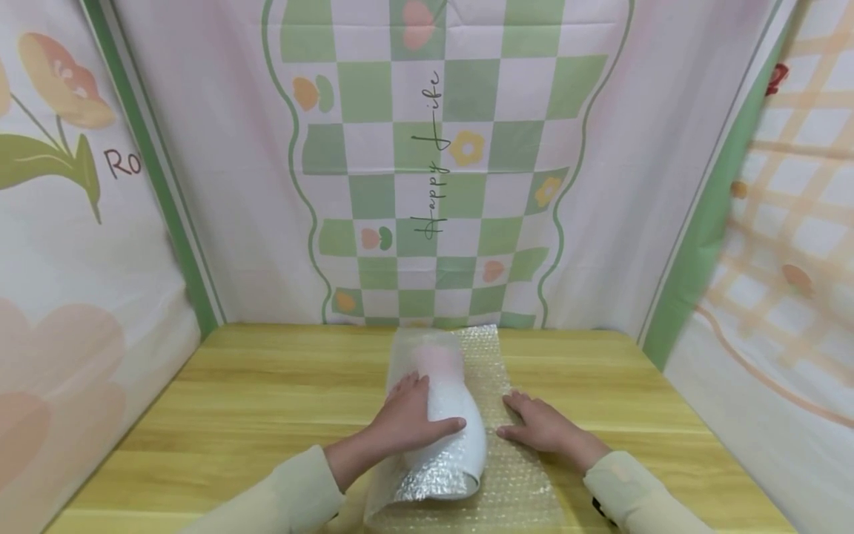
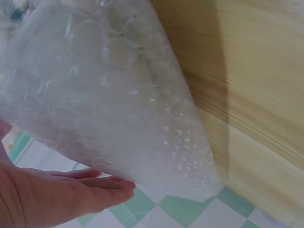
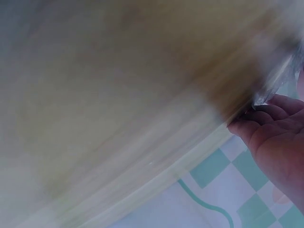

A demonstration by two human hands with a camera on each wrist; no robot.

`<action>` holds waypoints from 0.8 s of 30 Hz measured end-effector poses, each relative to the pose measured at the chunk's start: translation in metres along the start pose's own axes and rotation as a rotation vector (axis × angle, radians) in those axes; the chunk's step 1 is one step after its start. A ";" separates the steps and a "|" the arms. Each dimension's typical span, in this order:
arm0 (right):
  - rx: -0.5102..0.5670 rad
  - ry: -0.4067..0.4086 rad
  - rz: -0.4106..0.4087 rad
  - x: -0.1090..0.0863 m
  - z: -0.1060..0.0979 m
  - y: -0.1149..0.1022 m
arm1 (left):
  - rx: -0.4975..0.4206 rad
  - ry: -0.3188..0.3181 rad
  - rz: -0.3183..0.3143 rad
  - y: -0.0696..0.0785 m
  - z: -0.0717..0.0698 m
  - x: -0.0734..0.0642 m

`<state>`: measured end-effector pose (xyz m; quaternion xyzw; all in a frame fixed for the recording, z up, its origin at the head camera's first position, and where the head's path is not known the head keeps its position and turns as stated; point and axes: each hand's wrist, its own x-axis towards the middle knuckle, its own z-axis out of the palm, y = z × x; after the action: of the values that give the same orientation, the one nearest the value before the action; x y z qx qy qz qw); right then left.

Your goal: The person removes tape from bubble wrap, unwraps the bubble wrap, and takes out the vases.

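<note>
A white, round-bodied vase [image 1: 467, 415] with a pinkish narrower far end lies on its side on a sheet of clear bubble wrap [image 1: 517, 475]. Part of the sheet is folded over its left side. My left hand [image 1: 410, 419] rests on the wrapped side, fingers extended and thumb spread across the body. In the left wrist view the bubble wrap [image 2: 104, 95] covers the vase closely, with straight fingers [image 2: 102, 187] against it. To the right of the vase, my right hand [image 1: 543, 424] touches the flat part of the sheet near its right edge, fingers relaxed.
The wooden table [image 1: 280, 386] extends on both sides of the bubble wrap. Behind it hangs a green-and-white checked curtain [image 1: 467, 148]. Printed cloth walls stand at the left [image 1: 87, 259] and right [image 1: 767, 334].
</note>
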<state>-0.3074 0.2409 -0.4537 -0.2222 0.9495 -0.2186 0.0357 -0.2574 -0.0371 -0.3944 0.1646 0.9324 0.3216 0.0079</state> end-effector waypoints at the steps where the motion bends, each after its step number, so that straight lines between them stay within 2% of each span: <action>1: 0.000 0.000 0.002 0.000 0.000 0.000 | 0.013 0.002 -0.006 0.001 0.001 0.001; 11: -0.009 0.007 -0.005 -0.001 0.000 0.000 | 0.136 0.010 -0.020 0.010 0.010 0.002; 24: -0.003 -0.009 -0.001 -0.002 -0.002 -0.004 | 0.142 0.005 -0.021 0.016 0.011 -0.001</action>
<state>-0.3046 0.2399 -0.4500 -0.2238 0.9495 -0.2162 0.0394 -0.2506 -0.0185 -0.3939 0.1542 0.9546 0.2548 -0.0029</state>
